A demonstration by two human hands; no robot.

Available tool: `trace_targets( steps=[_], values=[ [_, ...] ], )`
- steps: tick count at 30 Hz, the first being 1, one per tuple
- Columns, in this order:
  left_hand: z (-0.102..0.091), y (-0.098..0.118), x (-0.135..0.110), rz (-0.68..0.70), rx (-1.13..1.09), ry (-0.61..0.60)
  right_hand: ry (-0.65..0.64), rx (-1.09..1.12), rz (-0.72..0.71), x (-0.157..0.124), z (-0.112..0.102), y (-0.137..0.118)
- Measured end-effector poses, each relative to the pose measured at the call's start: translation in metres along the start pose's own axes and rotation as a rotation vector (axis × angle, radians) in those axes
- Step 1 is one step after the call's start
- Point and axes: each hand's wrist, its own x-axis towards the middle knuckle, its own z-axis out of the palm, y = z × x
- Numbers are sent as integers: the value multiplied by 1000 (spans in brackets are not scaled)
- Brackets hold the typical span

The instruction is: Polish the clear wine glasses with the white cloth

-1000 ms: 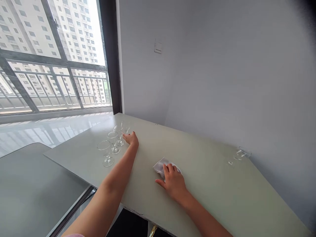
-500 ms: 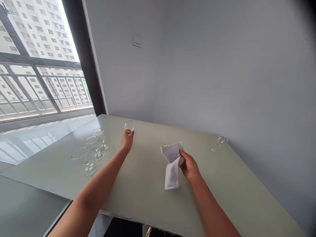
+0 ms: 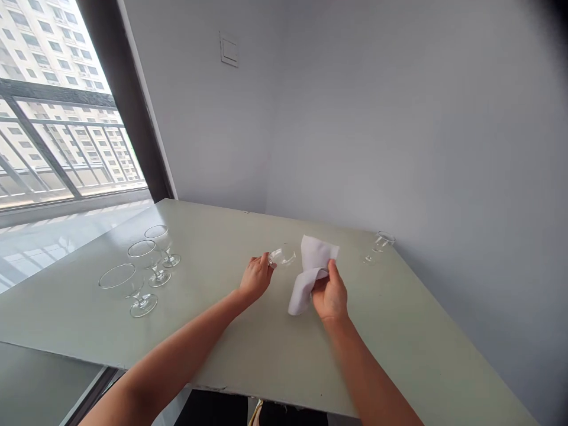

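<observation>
My left hand [image 3: 258, 276] is closed on a clear stemmed glass [image 3: 284, 256], which is tilted on its side with its bowl toward the right. The stem and foot are mostly hidden by my fingers. In my right hand [image 3: 331, 293] is a white cloth [image 3: 317, 253], pinched between thumb and fingers, one end sticking up and the other hanging down. A small gap separates the glass bowl from the cloth. Both hands are over the middle of the pale table [image 3: 248, 349].
Three stemmed glasses stand upright in a row on the left: a near one [image 3: 143, 305], a middle one [image 3: 158, 277] and a far one [image 3: 170, 259]. Another glass [image 3: 382, 239] is at the far right edge by the wall [image 3: 399, 118]. A window [image 3: 66, 136] lies left.
My left hand has moved right and nearer with the glass, tipping it from upright to sideways. My right hand has shifted slightly left with the cloth. The view has turned slightly right.
</observation>
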Motion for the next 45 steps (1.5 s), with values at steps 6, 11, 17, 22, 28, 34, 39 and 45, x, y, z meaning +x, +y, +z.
trace_targets(
  steps=[6,11,17,22,28,34,39,45],
  values=[
    [-3,-1,-7,144,173,10,-439,-609,-92,-24,11,14],
    [-9,5,-10,328,158,-150,-540,-509,228,-13,4,25],
    [-23,12,-8,331,228,-53,-452,-124,365,-2,0,14],
    [-37,11,-5,218,18,-295,-694,-222,349,8,-12,1],
    [-44,13,-10,-96,-809,-1081,-1071,-371,312,12,-32,-32],
    [-45,29,-18,29,-452,-820,-951,-364,271,12,-31,-27],
    [-54,41,-18,201,165,-288,-786,-250,216,2,-15,-7],
    [-95,27,2,73,-218,-914,-1007,-318,331,-13,-11,-12]
  ],
)
